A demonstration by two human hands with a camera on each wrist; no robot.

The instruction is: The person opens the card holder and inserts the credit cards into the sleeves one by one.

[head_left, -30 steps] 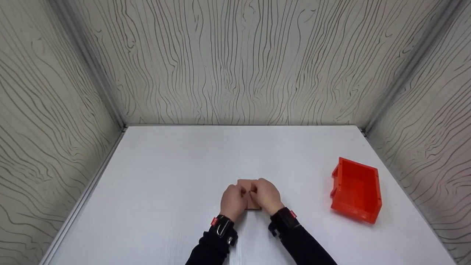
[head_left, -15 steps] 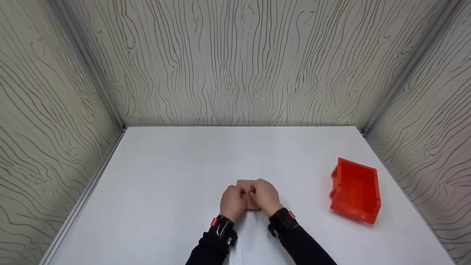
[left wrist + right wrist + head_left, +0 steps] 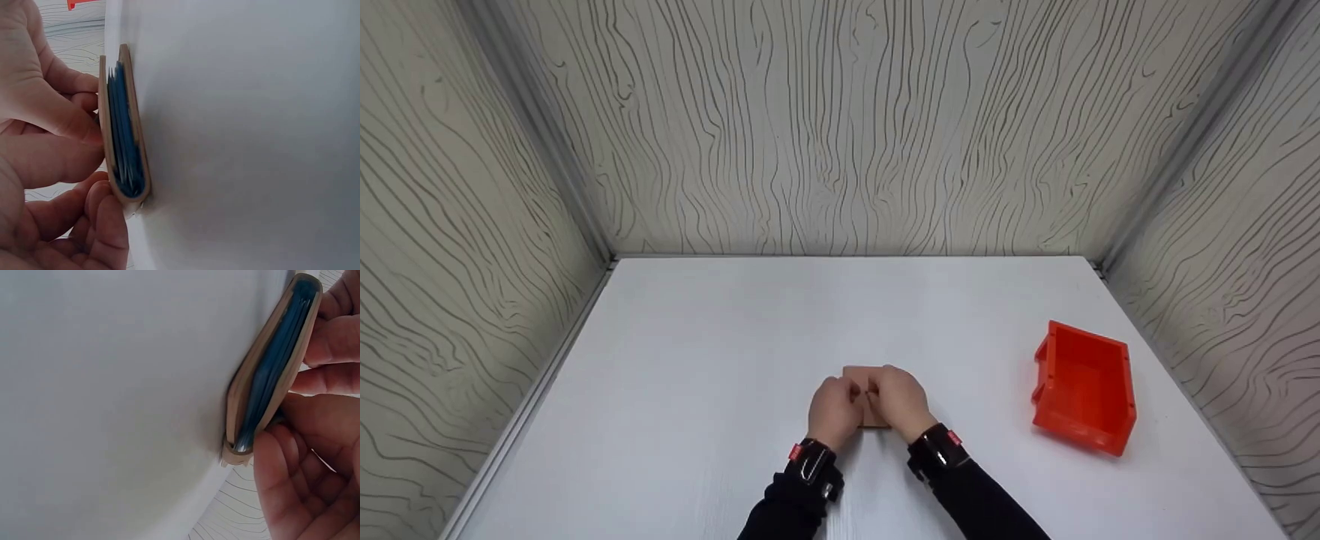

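Observation:
A small tan card holder (image 3: 875, 418) lies folded on the white table at the front middle. Clear and blue sleeves (image 3: 125, 129) show between its covers in the left wrist view. A narrow strap (image 3: 236, 457) wraps one edge in the right wrist view. My left hand (image 3: 834, 412) has curled fingers on the left of the upper cover. From the right, my right hand (image 3: 905, 403) grips the same cover, its fingertips close to the left ones. Both hands hide the cover's middle, where a small dark spot shows between the fingers.
A red plastic bin (image 3: 1087, 386) stands at the right side of the white table (image 3: 720, 330). Wood-grain patterned panels (image 3: 840, 127) enclose the table at the back and both sides.
Both hands keep almost the same place on the card holder. The right wrist has turned slightly. The holder and the red bin stay put.

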